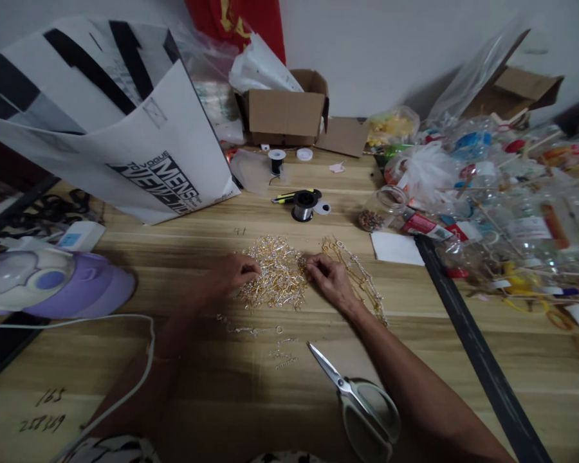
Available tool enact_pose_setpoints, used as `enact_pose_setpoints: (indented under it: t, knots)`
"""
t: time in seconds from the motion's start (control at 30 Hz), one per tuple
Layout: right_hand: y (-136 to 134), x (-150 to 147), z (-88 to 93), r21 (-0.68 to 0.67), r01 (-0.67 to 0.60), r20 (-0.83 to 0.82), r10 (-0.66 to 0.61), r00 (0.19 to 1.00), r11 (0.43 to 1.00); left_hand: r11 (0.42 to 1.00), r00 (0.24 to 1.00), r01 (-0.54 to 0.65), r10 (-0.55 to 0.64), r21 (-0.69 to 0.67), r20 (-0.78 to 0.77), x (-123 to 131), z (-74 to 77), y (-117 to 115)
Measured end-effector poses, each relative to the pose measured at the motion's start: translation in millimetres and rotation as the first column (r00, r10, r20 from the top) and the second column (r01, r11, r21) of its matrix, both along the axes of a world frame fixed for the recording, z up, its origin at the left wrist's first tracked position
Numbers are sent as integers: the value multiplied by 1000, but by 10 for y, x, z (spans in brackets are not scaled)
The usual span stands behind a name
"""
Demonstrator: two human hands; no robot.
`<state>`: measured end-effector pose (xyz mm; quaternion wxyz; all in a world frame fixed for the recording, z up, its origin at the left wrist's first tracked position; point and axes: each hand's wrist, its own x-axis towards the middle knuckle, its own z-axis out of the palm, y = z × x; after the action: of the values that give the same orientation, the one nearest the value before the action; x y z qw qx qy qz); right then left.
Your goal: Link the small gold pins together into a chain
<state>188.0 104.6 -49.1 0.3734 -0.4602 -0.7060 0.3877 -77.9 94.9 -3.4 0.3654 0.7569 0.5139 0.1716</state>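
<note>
A heap of gold and silver jewellery pieces lies on the wooden table. At its left edge, my left hand has its fingers pinched together, touching the pieces. My right hand pinches at the heap's right edge; whatever lies between those fingertips is too small to make out. Beside the right hand, gold and silver chains stretch along the table. Nearer to me lie a silver chain with a ring and short chain lengths. Scissors rest partly open by my right forearm.
Behind the heap stand wire spools, a yellow cutter and a cardboard box. A large white bag and a purple device occupy the left. Plastic bottles and bags crowd the right.
</note>
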Motion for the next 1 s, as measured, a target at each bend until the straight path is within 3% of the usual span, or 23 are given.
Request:
enact_pose_setpoints:
  t: [0.2,0.7,1.0]
  knots:
    - [-1,1,2,-7,0,9,0,1000,1000,997,997,-74,74,10,-1,-31,7,14]
    - [-3,1,-1,18,7,15,-7,1000,1000,996,996,-91,90,-15,-27,-39,25,20]
    - [-1,-2,12,17,-2,-2,2,1000,1000,993,992,-99,104,-63,75,-42,4,31]
